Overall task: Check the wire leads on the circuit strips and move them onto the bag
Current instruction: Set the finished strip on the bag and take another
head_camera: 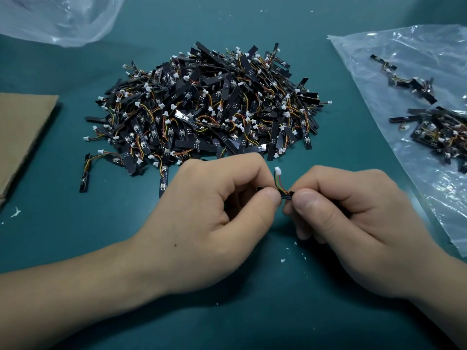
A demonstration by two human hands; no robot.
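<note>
Pinching one circuit strip (288, 196) between both hands, I have my left hand (217, 210) gripping its left end and my right hand (353, 218) gripping its right end. Thumb and forefinger of each are curled onto the black board, so only a short stretch shows in the gap between them. Its long axis runs left to right across me, close over the surface (75, 236) and on my side of the big pile (202, 104) of strips. The wire leads (280, 182) rise from that exposed middle nearly upright, ending in the white connector (277, 170), which neither hand touches. The bag (358, 72) lies flat to my right, beyond my right hand, with a small heap of strips (434, 127) on it already. My right hand is the nearer one, so I judge the move to be a sideways carry to the right once my left lets go; the solder joints are too small to judge.
</note>
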